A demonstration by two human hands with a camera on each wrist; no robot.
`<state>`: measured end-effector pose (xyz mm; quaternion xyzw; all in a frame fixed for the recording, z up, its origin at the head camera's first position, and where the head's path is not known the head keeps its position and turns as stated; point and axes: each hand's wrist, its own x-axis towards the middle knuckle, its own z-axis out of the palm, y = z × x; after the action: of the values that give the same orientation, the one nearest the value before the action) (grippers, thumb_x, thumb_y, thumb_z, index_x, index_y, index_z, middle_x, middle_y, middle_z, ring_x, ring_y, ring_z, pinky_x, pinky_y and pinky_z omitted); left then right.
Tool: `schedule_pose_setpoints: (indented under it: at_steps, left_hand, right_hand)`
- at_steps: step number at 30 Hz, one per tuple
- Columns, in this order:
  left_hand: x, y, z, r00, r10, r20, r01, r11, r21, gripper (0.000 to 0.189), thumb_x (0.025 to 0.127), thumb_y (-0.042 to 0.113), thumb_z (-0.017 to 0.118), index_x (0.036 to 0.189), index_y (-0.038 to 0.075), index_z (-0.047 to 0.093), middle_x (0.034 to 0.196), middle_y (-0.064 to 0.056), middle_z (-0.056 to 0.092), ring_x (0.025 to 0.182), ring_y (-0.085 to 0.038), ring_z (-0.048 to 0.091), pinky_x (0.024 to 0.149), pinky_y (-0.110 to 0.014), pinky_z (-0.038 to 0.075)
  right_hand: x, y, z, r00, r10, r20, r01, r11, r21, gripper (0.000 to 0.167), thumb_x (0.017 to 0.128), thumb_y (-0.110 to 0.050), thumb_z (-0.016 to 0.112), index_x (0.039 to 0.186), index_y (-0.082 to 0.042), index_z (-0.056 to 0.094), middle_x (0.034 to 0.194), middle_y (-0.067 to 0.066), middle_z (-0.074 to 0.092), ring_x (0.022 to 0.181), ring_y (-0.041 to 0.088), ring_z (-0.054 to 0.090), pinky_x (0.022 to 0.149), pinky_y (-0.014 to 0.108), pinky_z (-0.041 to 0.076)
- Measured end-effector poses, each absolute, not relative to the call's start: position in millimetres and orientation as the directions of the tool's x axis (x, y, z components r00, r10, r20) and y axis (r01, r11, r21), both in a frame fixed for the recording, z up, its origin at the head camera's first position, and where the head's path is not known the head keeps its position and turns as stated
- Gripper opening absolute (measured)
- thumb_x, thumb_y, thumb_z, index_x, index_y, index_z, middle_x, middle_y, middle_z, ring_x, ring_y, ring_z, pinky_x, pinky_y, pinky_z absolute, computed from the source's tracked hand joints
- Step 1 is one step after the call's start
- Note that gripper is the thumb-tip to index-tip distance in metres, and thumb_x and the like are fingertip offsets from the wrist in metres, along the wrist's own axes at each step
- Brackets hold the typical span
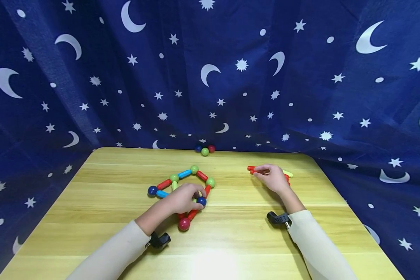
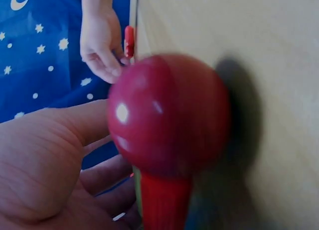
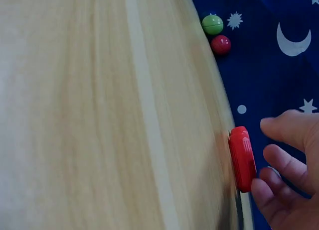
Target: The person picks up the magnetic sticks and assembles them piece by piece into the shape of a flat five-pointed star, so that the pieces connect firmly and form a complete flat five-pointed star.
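On the left half of the table lies a joined figure of coloured magnetic rods and balls. My left hand (image 1: pixel 185 197) is over its right side, thumb and fingers curled round a blue ball (image 1: pixel 201 201). Part of the figure is hidden under that hand. Its nearest corner is a magenta ball (image 1: pixel 184 224), large in the left wrist view with a red rod (image 2: pixel 165 202) attached. My right hand (image 1: pixel 273 179) hovers by loose rods at the back right, fingers slightly bent and apart. Close to its fingertips in the right wrist view lies a red rod (image 3: pixel 242 159), not held.
Three loose balls, one of them a green ball (image 1: pixel 205 151), sit at the table's back edge. A yellow-green rod (image 1: pixel 287 174) lies behind my right hand. A dark blue curtain (image 1: pixel 231 46) with moons and stars hangs round the wooden table (image 1: pixel 245 233).
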<state>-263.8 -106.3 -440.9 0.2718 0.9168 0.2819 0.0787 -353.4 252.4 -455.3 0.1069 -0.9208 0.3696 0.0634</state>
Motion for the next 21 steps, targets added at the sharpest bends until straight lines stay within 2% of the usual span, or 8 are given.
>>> schedule_pose_setpoints:
  at_steps: [4,7,10,15,21]
  left_hand:
    - [-264.1,-111.0,-438.3,-0.807,0.590,0.005,0.495,0.673,0.549,0.021,0.086,0.012,0.083,0.104,0.015,0.071,0.098,0.000,0.072,0.094,-0.016,0.065,0.088,-0.036,0.054]
    - [-264.1,-113.2,-437.0,-0.792,0.610,0.002,0.513,0.664,0.544,0.022,0.087,0.010,0.082,0.106,0.014,0.072,0.100,0.001,0.072,0.096,-0.017,0.065,0.089,-0.036,0.054]
    - [-264.1,-114.6,-437.4,-0.787,0.617,0.001,0.520,0.662,0.540,0.024,0.086,0.013,0.083,0.107,0.014,0.072,0.100,0.003,0.071,0.096,-0.015,0.064,0.090,-0.035,0.053]
    - [-264.7,-116.1,-439.5,-0.779,0.627,0.012,0.535,0.654,0.534,0.027,0.085,0.013,0.085,0.108,0.015,0.072,0.099,0.006,0.070,0.095,-0.013,0.063,0.090,-0.033,0.053]
    - [-265.1,-117.7,-440.3,-0.778,0.628,0.017,0.538,0.652,0.535,0.025,0.084,0.009,0.083,0.107,0.014,0.073,0.098,0.006,0.071,0.092,-0.011,0.062,0.088,-0.032,0.054]
  right_hand:
    - [-357.2,250.6,-454.9,-0.969,-0.145,0.200,-0.241,0.737,-0.631,0.021,0.092,-0.013,0.076,0.110,-0.003,0.077,0.116,0.021,0.069,0.106,0.038,0.066,0.087,0.043,0.053]
    - [-359.7,248.8,-454.6,-0.975,-0.125,0.185,-0.214,0.760,-0.613,0.022,0.091,-0.013,0.076,0.111,-0.004,0.077,0.120,0.022,0.066,0.108,0.040,0.064,0.091,0.050,0.051]
    - [-362.2,247.9,-455.7,-0.979,-0.113,0.171,-0.194,0.779,-0.596,0.023,0.090,-0.013,0.077,0.111,-0.004,0.077,0.118,0.023,0.066,0.104,0.038,0.063,0.088,0.047,0.050]
    - [-365.7,249.0,-460.0,-0.982,-0.105,0.160,-0.180,0.793,-0.582,0.023,0.087,-0.013,0.079,0.109,-0.003,0.077,0.108,0.020,0.069,0.093,0.029,0.062,0.078,0.034,0.047]
    - [-367.3,250.5,-461.7,-0.987,-0.100,0.127,-0.158,0.765,-0.624,0.020,0.088,-0.013,0.080,0.106,-0.005,0.077,0.104,0.016,0.076,0.090,0.025,0.068,0.076,0.031,0.049]
